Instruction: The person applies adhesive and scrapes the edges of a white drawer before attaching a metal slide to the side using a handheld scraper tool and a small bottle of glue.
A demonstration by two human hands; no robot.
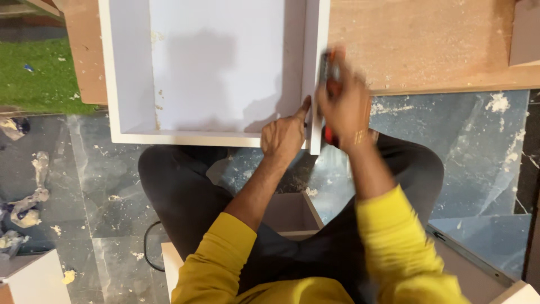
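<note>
A white open box frame (pixel 126 73), like a drawer or cabinet carcass, lies on a brown board in front of me. My left hand (pixel 284 135) rests on its near right corner, with one finger stretched up along the right side panel (pixel 316 56). My right hand (pixel 346 104) is blurred and grips a red and black hand tool (pixel 331 67) against the outer face of that panel. Both sleeves are yellow.
The brown particle board (pixel 427 39) is dusted with sawdust. Below lies a dark marble floor (pixel 478 146) with chips and dust. Green turf (pixel 34 79) is at far left, crumpled scraps (pixel 25 208) at left, and white panels (pixel 31 278) near my legs.
</note>
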